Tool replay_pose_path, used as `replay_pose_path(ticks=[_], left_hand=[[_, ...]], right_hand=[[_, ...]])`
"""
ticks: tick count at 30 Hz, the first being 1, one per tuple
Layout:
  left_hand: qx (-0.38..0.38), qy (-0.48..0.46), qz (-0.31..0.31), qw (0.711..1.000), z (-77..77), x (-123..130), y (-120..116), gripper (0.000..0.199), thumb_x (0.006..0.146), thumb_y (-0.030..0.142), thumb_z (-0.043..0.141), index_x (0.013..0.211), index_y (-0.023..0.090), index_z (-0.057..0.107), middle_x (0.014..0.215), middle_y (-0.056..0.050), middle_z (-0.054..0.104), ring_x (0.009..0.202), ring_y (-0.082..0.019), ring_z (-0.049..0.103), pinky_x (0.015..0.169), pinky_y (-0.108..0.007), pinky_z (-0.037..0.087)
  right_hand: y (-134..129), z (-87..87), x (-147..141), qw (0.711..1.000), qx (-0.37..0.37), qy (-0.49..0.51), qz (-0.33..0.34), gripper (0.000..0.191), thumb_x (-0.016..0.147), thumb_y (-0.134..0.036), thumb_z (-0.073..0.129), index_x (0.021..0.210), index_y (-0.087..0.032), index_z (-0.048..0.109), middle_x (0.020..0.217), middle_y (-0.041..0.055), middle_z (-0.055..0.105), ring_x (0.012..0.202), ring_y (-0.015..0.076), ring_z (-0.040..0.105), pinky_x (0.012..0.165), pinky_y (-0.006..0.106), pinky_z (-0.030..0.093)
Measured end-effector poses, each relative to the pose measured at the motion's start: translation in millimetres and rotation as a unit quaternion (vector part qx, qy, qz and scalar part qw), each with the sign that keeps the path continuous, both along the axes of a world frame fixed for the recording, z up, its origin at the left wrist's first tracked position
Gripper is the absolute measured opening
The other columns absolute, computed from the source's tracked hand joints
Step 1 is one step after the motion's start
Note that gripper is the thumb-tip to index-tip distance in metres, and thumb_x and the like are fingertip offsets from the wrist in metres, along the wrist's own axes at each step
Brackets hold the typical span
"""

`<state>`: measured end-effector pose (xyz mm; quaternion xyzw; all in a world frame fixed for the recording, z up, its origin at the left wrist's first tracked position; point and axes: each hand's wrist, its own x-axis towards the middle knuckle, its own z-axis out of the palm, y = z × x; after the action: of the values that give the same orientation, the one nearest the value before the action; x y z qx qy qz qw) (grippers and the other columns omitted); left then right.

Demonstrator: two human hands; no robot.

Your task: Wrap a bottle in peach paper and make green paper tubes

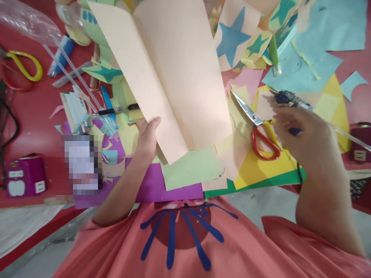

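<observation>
My left hand [148,139] grips the lower left edge of a large cream paper sheet [182,69], thumb on top. The sheet's left side is folded over, and its upper end leaves the view. On the right, my right hand [311,133] is wrapped round a dark blue hot glue gun [286,97]. Its nozzle points left, and a clear glue stick [353,139] juts out behind it. Scissors [255,119] with red and yellow handles lie partly open beside this hand. A pale green sheet [189,170] lies under the cream paper's lower end.
Paper cutouts with blue stars [233,36] stand at the back. Light blue paper [313,46] lies right, yellow paper [252,170] in front. At left are a blurred-out phone-like object [82,164], a purple box [26,175], yellow-handled scissors [36,69], a black pen [107,111] and a plastic bottle [29,19].
</observation>
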<state>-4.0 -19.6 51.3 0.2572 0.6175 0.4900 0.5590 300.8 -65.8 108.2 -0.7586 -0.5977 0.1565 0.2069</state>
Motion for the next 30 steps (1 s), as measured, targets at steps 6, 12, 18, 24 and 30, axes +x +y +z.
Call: replay_pose_path(ticks=[6, 12, 18, 24, 30], left_hand=[[0.033, -0.002, -0.004, 0.999, -2.6, 1.0, -5.2, 0.026, 0.058, 0.038, 0.068, 0.073, 0.018, 0.065, 0.075, -0.003, 0.066, 0.083, -0.022, 0.066, 0.071, -0.031, 0.054], [0.024, -0.045, -0.007, 0.999, -1.5, -0.5, -6.1, 0.026, 0.058, 0.038, 0.07, 0.074, 0.018, 0.065, 0.073, -0.004, 0.067, 0.09, -0.027, 0.067, 0.072, -0.033, 0.054], [0.015, -0.067, 0.052, 0.996, -0.1, -1.4, -1.8, 0.02, 0.06, 0.031, 0.071, 0.075, 0.022, 0.062, 0.087, -0.005, 0.07, 0.112, -0.029, 0.061, 0.091, -0.037, 0.053], [0.042, -0.031, 0.109, 0.993, 0.2, -2.6, -0.9, 0.013, 0.064, 0.033, 0.067, 0.072, 0.023, 0.062, 0.082, -0.003, 0.068, 0.116, -0.026, 0.059, 0.095, -0.033, 0.052], [0.092, -0.012, 0.138, 0.986, -3.6, -5.9, -0.4, 0.01, 0.069, 0.035, 0.064, 0.075, 0.027, 0.062, 0.086, 0.001, 0.068, 0.116, -0.022, 0.059, 0.098, -0.031, 0.05]], right_hand=[[-31.5, -14.8, 8.4, 0.987, -0.132, -0.096, -0.01, 0.055, 0.078, -0.044, 0.054, 0.127, -0.02, 0.057, 0.111, 0.0147, 0.067, 0.095, 0.0299, 0.066, 0.085, 0.049, 0.054], [-20.6, -27.6, 2.8, 0.969, -0.158, -0.185, 0.031, 0.063, 0.078, -0.031, 0.054, 0.138, -0.014, 0.047, 0.122, 0.0219, 0.057, 0.113, 0.0388, 0.056, 0.095, 0.054, 0.047], [-8.8, -27.0, 2.0, 0.973, -0.18, -0.146, 0.003, 0.061, 0.07, -0.03, 0.057, 0.13, -0.023, 0.054, 0.099, 0.0128, 0.054, 0.089, 0.0301, 0.06, 0.085, 0.05, 0.05], [-19.0, -20.2, 9.7, 0.99, -0.138, 0.026, -0.026, 0.05, 0.065, -0.035, 0.059, 0.113, -0.023, 0.062, 0.093, 0.0084, 0.062, 0.081, 0.0237, 0.059, 0.076, 0.042, 0.05], [-45.3, 2.0, 8.0, 0.93, -0.205, 0.303, -0.043, 0.045, 0.064, -0.044, 0.073, 0.104, -0.026, 0.061, 0.079, 0.0016, 0.061, 0.052, 0.0113, 0.052, 0.044, 0.024, 0.044]])
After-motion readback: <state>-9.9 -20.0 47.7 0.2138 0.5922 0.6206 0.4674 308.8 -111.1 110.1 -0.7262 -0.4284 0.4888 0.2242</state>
